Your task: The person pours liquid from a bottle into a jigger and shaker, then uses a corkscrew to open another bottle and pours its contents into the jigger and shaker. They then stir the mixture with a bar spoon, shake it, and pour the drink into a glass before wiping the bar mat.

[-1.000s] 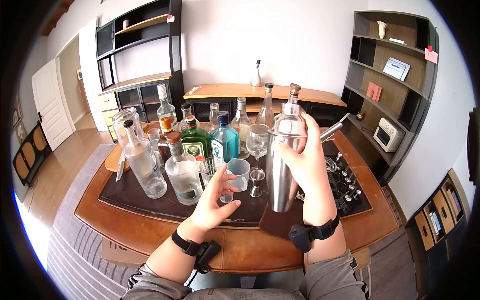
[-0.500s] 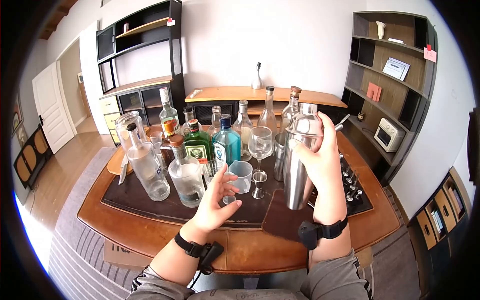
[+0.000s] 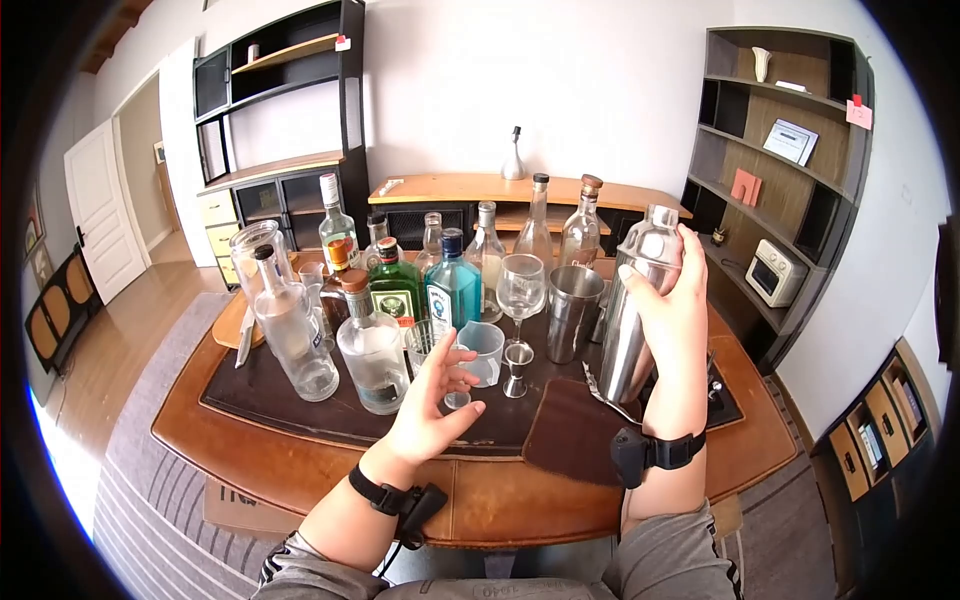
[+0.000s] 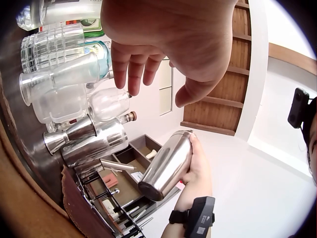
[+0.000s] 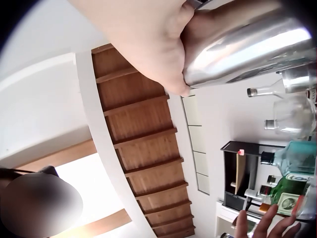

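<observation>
Fingers of the right hand (image 3: 675, 308) grip a steel shaker (image 3: 627, 345) above the table (image 3: 500, 495), those of the left hand (image 3: 430, 418) parted, relaxed; standing between, metal tumbler (image 3: 573, 318), jigger (image 3: 517, 372), stemmed glass (image 3: 521, 292); beyond, green bottle (image 3: 396, 288), blue bottle (image 3: 457, 288).

Best lane for a hand is low along the table's (image 3: 255, 450) near edge, across the flat mat (image 3: 570, 430). Farther back, from the left edge to the middle, bottles (image 3: 455, 290) stand crammed together with barely any gaps. Mid-table, the jigger (image 3: 516, 372), wine glass (image 3: 521, 292) and tin (image 3: 573, 318) block a straight run to the far edge. Toward the right edge, the shaker (image 3: 628, 340) in the right hand (image 3: 672, 310) is in the way.
</observation>
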Available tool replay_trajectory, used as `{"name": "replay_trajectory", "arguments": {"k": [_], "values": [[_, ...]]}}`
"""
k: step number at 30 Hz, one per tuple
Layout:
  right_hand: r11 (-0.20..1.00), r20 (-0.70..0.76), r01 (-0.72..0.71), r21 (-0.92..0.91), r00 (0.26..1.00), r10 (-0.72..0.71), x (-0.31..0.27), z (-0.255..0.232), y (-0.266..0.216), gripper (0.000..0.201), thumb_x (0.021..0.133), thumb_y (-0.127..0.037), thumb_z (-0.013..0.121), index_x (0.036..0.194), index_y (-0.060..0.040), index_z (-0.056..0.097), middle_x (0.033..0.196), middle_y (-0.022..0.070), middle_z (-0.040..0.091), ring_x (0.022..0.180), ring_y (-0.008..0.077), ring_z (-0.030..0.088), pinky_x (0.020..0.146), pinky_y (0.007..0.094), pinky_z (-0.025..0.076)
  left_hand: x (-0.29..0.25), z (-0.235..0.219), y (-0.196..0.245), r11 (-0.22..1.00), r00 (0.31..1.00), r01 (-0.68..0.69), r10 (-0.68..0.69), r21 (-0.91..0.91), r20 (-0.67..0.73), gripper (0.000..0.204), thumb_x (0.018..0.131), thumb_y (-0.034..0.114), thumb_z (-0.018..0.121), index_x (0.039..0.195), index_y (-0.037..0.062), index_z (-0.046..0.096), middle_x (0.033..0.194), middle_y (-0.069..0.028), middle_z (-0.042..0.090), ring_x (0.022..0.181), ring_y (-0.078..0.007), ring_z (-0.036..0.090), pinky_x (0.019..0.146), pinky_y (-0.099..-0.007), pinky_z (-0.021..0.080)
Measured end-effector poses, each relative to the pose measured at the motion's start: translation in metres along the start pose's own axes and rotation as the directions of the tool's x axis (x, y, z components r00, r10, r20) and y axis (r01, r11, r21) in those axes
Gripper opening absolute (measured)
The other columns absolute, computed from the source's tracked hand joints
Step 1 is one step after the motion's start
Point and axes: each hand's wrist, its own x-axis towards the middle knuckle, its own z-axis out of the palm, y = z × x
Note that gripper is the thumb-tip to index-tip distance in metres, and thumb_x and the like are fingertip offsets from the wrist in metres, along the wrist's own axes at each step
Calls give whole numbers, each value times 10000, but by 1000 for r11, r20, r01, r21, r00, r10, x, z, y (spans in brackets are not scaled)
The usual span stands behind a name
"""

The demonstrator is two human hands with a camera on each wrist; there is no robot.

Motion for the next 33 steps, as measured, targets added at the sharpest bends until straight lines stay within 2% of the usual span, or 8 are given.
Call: {"name": "replay_trajectory", "arguments": {"k": [3,7,12,17,21,24,28,33], "values": [[732,274,-264,629,956,109,2,-4,9,787,761,-173,779,1417,-38,366,1358,187,472,1221,292,519,1023,394,433,0,0,-2,1000,1000,-21,21,0,-2,958,787,-129,626,1554,140,118,1365,-120,444,1089,-195,553,948,-346,460],[986,-44,-63,154,997,71,8,-2,14,761,764,-147,759,1411,-35,374,1329,187,498,1217,274,513,1021,384,428,-1,1,-3,1000,1000,-16,16,-15,-5,957,788,-124,629,1554,142,120,1359,-119,450,1086,-189,554,956,-351,449],[801,79,-140,582,990,115,6,-17,10,728,783,-104,742,1409,-47,375,1284,148,529,1137,210,553,946,355,481,0,1,0,999,1000,2,-3,-46,-27,945,787,-67,687,1547,105,152,1351,-122,461,1081,-184,551,955,-339,453],[1000,-79,-21,5,997,21,15,-21,26,760,791,-94,749,1426,-32,337,1276,151,536,1134,201,549,953,347,475,-1,2,-2,999,1000,0,-1,-33,-26,952,781,-74,686,1547,107,151,1348,-123,464,1068,-183,553,958,-342,456],[810,-55,-58,584,992,110,13,-34,16,767,794,-101,754,1431,-32,332,1282,156,535,1141,216,547,965,350,466,0,-1,-3,999,1000,-25,25,-24,-3,949,785,-119,629,1551,130,126,1363,-121,446,1092,-188,551,951,-354,453],[993,-192,-52,104,979,72,19,-36,28,735,806,-88,741,1426,-39,351,1296,141,529,1128,203,549,969,339,458,-1,0,-2,999,999,-38,38,-8,-3,948,785,-119,626,1551,130,127,1364,-119,446,1092,-187,550,954,-352,452],[750,-40,-108,653,984,176,15,-51,23,752,800,-77,738,1440,-50,345,1310,142,523,1156,201,532,989,335,438,0,0,-4,1000,1000,-16,16,11,11,924,782,-119,629,1544,113,161,1365,-117,445,1099,-188,548,959,-344,452],[967,-171,-56,248,980,101,22,-49,37,727,828,-73,710,1449,-55,331,1311,125,524,1151,206,534,983,344,443,0,1,-2,1000,1000,-17,17,24,-5,893,780,-115,634,1534,90,201,1371,-115,445,1102,-182,546,969,-340,448]]}}
